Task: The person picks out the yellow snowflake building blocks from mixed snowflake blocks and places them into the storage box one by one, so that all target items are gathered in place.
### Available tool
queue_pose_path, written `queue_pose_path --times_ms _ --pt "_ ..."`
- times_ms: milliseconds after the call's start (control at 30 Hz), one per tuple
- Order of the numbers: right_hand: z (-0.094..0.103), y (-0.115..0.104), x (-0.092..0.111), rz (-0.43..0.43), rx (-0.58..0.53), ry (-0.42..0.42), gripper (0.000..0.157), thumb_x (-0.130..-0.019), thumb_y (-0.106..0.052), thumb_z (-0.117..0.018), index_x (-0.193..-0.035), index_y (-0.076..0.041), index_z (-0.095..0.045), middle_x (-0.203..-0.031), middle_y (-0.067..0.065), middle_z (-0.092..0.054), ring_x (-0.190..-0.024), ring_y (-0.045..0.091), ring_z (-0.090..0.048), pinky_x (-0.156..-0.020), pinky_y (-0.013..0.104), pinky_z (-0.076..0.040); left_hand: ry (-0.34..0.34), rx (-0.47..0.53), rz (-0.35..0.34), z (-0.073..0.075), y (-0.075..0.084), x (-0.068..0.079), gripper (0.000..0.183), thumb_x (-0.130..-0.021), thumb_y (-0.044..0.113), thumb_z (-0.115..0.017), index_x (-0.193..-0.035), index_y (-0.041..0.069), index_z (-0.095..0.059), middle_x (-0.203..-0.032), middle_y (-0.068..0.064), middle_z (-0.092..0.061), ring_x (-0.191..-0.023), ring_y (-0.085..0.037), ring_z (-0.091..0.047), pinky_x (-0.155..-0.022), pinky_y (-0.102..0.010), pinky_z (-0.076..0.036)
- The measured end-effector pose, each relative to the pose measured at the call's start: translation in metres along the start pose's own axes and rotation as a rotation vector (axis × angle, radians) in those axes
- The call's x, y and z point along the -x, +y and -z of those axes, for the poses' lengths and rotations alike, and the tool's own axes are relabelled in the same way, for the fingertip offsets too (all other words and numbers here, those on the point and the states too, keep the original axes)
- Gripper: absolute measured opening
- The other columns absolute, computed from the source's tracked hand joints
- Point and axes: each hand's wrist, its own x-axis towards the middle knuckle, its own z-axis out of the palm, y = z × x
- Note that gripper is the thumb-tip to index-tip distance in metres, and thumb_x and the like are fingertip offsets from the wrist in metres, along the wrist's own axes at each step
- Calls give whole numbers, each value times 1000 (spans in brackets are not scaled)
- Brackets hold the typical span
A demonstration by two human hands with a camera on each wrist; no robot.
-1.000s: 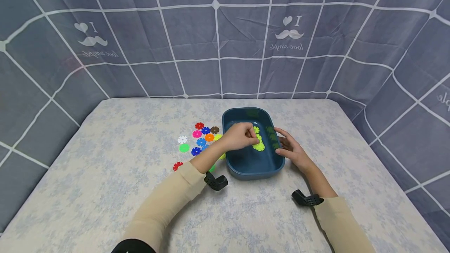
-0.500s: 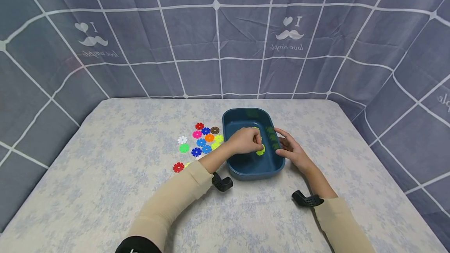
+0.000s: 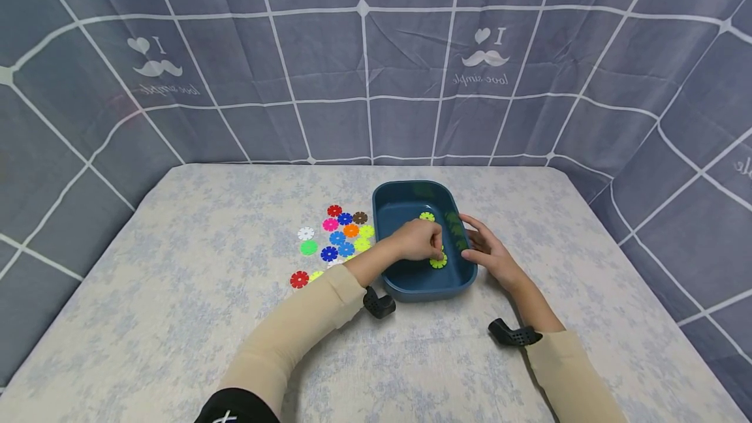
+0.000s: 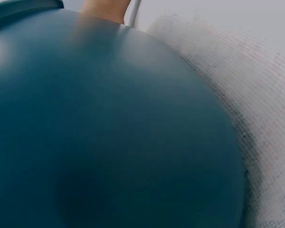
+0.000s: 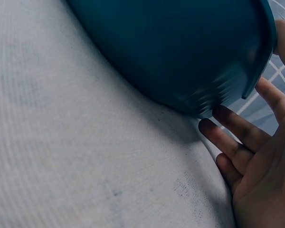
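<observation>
A dark blue-green plastic basin (image 3: 411, 292) sits on the table, with yellow-green snowflake discs (image 3: 427, 216) inside it. My left hand (image 3: 416, 240) reaches over its left wall, and thumb and fingertips pinch a notched yellow-green disc (image 3: 438, 262) low in the basin. The fingers cover part of what lies between the discs. At the right side, my right hand (image 3: 493, 256) holds the basin by its rim, several fingertips against the outer wall. The left wrist view is filled by the outer wall of the basin (image 4: 123, 118); the left fingers are out of sight there.
Loose snowflake discs lie left of the basin, among them red (image 3: 299, 279), white (image 3: 305, 233), green (image 3: 308, 247), orange (image 3: 350, 230) and brown (image 3: 360, 217) ones. My left forearm hides some. A grey gridded curtain (image 3: 329, 64) surrounds the pale patterned table (image 3: 223, 247).
My left hand has shifted right and slightly towards me inside the basin, and the nearer yellow-green disc has moved with it. My right hand stays at the rim.
</observation>
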Motion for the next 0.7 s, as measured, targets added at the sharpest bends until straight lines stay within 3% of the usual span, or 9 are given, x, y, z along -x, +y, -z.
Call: queue_pose_path --times_ms 400,700 --pt "-1 1 -1 -17 3 11 69 -95 -3 -55 -155 -9 -21 -146 31 -35 -126 44 -43 -88 26 -47 43 16 54 -6 -4 -5 19 -84 14 -78 -78 11 -61 -73 3 -59 -66 -12 -55 -61 -23 -44" --pt "0 1 -1 4 -11 2 68 -95 -2 -54 -155 -8 -21 -144 32 -36 -120 28 -51 -87 27 -48 23 -12 106 -8 -3 -5 20 -83 16 -80 -79 11 -62 -74 3 -58 -67 -12 -54 -60 -22 -43"
